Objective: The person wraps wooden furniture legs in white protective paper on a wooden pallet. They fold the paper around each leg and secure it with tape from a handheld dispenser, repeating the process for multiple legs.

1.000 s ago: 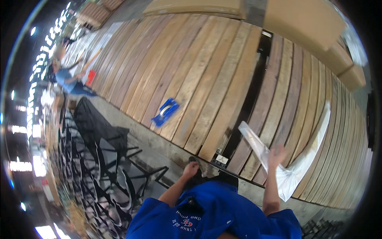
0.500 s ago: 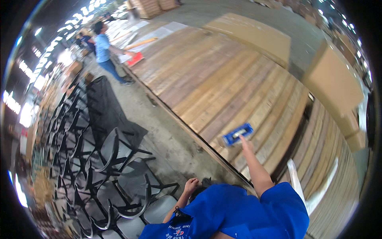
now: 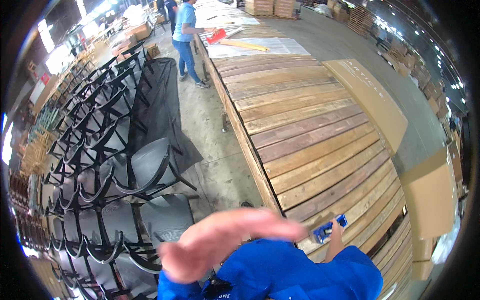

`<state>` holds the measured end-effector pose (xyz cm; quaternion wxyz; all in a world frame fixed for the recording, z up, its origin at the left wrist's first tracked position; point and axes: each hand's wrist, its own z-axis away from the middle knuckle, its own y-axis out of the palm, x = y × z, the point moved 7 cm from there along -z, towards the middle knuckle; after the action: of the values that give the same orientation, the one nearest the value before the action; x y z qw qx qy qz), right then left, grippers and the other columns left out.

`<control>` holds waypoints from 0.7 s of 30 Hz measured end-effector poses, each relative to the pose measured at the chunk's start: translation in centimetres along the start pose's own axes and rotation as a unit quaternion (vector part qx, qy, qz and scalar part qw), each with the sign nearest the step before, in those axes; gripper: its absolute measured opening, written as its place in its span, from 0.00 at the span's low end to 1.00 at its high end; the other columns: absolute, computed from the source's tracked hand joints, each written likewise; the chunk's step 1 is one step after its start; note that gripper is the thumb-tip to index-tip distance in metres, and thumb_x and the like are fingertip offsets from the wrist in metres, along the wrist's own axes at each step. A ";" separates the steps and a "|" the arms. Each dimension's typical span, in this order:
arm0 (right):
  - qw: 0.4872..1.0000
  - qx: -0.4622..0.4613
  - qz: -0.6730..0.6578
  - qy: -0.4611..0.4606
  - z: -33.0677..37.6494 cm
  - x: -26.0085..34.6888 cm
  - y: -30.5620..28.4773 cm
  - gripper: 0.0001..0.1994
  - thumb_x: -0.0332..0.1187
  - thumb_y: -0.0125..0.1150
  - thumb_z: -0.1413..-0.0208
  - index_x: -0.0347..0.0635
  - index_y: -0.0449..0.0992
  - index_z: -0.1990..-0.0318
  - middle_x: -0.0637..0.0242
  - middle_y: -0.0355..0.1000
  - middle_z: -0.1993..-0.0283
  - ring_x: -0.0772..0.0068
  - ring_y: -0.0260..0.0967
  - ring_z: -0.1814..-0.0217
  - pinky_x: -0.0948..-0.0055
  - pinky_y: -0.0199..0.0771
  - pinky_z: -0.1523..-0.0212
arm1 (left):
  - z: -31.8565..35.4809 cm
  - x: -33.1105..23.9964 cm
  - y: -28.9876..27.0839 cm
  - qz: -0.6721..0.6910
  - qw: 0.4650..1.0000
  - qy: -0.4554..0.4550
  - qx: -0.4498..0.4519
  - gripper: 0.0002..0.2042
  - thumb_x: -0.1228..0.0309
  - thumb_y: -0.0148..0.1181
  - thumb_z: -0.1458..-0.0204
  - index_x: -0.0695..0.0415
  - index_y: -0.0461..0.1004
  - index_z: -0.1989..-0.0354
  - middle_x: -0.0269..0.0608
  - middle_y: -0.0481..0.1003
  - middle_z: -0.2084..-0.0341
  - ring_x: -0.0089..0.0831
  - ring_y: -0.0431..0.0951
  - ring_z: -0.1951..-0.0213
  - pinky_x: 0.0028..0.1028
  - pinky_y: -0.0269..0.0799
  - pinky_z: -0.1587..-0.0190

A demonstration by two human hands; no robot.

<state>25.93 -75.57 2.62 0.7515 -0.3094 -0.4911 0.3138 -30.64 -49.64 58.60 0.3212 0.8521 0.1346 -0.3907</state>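
My left hand (image 3: 227, 237) is raised close before my view, blurred, with its fingers stretched out and nothing visible in it. Low on the right, my right hand (image 3: 337, 231) grips the handle of a blue, flat, rectangular hand tool, like a float or trowel (image 3: 323, 233). The tool lies against the slatted wooden surface (image 3: 325, 147) near its front left edge. Long planks of brown, tan and purplish tones lie side by side there. My left hand hides part of the edge beside the tool.
Rows of black chairs (image 3: 155, 162) stand to the left beyond a concrete aisle (image 3: 220, 165). Large cardboard sheets (image 3: 367, 97) line the right side. Farther along the surface, a person (image 3: 185, 37) in light blue reaches toward a red object (image 3: 216, 36), near a yellow strip (image 3: 244, 45).
My left hand has risen from low beside my body to right before my view. My view has turned, while my right hand keeps hold of the blue tool on the planks.
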 end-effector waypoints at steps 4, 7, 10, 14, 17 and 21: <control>0.984 0.153 -0.087 -0.008 0.9 0.3 4.1 0.35 0.41 0.76 0.69 0.27 0.74 0.52 0.50 0.77 0.54 0.56 0.76 0.53 0.60 0.77 0.50 | -7.6 -4.2 -0.2 0.059 0.997 0.050 0.008 0.39 0.34 0.31 0.40 0.63 0.66 0.45 0.58 0.75 0.55 0.54 0.73 0.50 0.51 0.63 0.46; 0.972 0.186 -0.146 0.011 2.8 3.0 6.8 0.32 0.40 0.76 0.68 0.30 0.76 0.53 0.56 0.77 0.59 0.60 0.75 0.56 0.62 0.76 0.48 | -14.6 -2.3 -3.0 0.093 0.994 0.044 0.028 0.34 0.39 0.34 0.38 0.63 0.70 0.53 0.55 0.77 0.62 0.49 0.76 0.58 0.46 0.67 0.54; 0.987 0.022 0.118 -0.107 4.2 7.9 9.5 0.34 0.40 0.77 0.72 0.32 0.78 0.52 0.51 0.78 0.59 0.52 0.78 0.58 0.56 0.78 0.54 | -20.1 -2.3 -6.4 0.116 0.992 0.035 0.020 0.30 0.45 0.37 0.35 0.63 0.74 0.61 0.51 0.79 0.69 0.45 0.79 0.65 0.41 0.72 0.61; 0.955 0.136 0.190 -0.185 12.3 19.7 16.4 0.49 0.49 0.79 0.77 0.30 0.70 0.42 0.43 0.75 0.46 0.50 0.75 0.43 0.59 0.75 0.43 | -26.2 -3.2 -12.0 0.051 0.997 0.059 -0.002 0.29 0.52 0.40 0.32 0.63 0.79 0.73 0.46 0.81 0.78 0.39 0.83 0.75 0.35 0.77 0.72; 0.921 0.203 0.267 -0.200 17.2 26.5 21.6 0.52 0.54 0.78 0.75 0.30 0.67 0.39 0.43 0.74 0.45 0.48 0.74 0.42 0.60 0.75 0.43 | -30.6 -5.9 -22.0 -0.160 0.953 0.209 0.151 0.23 0.52 0.44 0.34 0.59 0.80 0.64 0.46 0.81 0.74 0.45 0.83 0.70 0.38 0.76 0.67; 0.877 0.252 0.316 -0.261 26.2 39.8 32.3 0.45 0.58 0.76 0.75 0.34 0.77 0.49 0.46 0.78 0.50 0.51 0.78 0.47 0.60 0.77 0.46 | -28.7 -16.0 -39.8 -0.274 0.788 0.547 -0.063 0.14 0.58 0.53 0.40 0.39 0.75 0.47 0.38 0.74 0.45 0.41 0.69 0.46 0.48 0.53 0.42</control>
<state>8.81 -20.85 7.83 0.5097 -0.1553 -0.4497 0.7168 -43.67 -0.41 67.11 0.1266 0.8283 0.5401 0.0790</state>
